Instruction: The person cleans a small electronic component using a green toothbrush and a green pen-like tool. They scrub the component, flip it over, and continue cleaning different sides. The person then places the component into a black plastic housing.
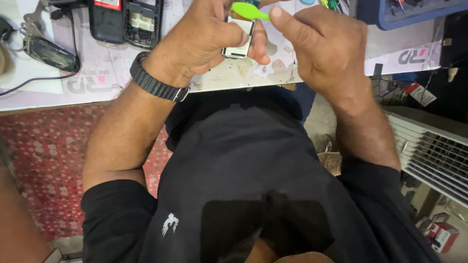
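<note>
Now the left hand [204, 36] clamps a small white phone part [239, 39] steady above the counter [243, 75], while the right hand [324, 48] pinches a green pry tool [248, 10] against it.

2 hands: left [204, 36], right [324, 46]. 1 small white part [239, 41], 1 green tool [249, 10], 1 black wristband [155, 82]. 1 opened phone [126, 20], 1 blue tray [409, 12], 1 white fan grille [431, 153], 1 red box [441, 236].

A pale worktable [58, 92] runs across the top; below its left edge lies a red dotted carpet [44, 165], and right of it stands a white slatted grille [434, 151].
</note>
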